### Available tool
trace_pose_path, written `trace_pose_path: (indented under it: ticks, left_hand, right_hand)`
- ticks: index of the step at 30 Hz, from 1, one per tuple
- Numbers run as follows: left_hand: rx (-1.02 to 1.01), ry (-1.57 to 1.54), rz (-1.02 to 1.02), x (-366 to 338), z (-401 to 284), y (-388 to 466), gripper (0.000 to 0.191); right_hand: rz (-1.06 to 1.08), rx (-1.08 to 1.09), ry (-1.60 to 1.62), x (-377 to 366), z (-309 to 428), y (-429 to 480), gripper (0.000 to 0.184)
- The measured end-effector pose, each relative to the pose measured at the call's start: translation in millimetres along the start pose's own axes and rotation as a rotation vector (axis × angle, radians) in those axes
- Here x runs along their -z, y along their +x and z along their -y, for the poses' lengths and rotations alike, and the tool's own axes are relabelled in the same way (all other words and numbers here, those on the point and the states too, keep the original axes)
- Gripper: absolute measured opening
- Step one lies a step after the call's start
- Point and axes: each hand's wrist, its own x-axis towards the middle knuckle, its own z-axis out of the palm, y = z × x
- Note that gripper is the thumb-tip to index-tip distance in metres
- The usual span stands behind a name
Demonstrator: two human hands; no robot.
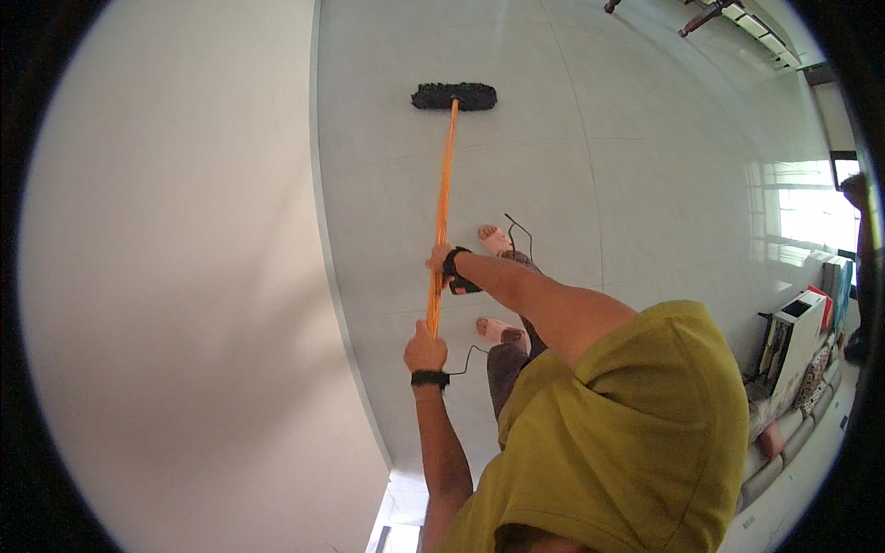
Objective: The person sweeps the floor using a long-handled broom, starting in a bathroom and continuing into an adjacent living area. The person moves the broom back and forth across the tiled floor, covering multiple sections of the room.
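A dust mop with a black, shaggy head [477, 97] rests on the pale tiled floor. Its long orange handle [447, 173] runs back towards me. My right hand [440, 258] grips the handle partway down, nearer the mop head. Around the handle's near end is my left hand [424, 351], closed, with the thumb laid along it. Each wrist wears a black strap, and thin dark cables hang near them. A small black device [464, 285] shows just below the right wrist.
A plain wall [187, 242] with a skirting strip [325, 263] rises at left. My bare feet [492, 330] stand beside the handle. At right are a cushioned seat [774, 456] and a white box-like object [795, 339]. Dark wooden furniture legs [702, 19] stand top right.
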Motion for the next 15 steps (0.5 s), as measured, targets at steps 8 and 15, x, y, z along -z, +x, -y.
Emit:
trace_pose_path:
  ticks: [8,15]
  left_hand:
    - [0.164,0.014,0.074,91,152,-238,0.033]
    - [0.581,-0.181,0.152,77,198,-437,0.028]
  right_hand:
    - [0.235,0.157,0.576,-11,184,-14,0.025]
    - [0.588,0.278,0.926,-88,376,-63,0.024]
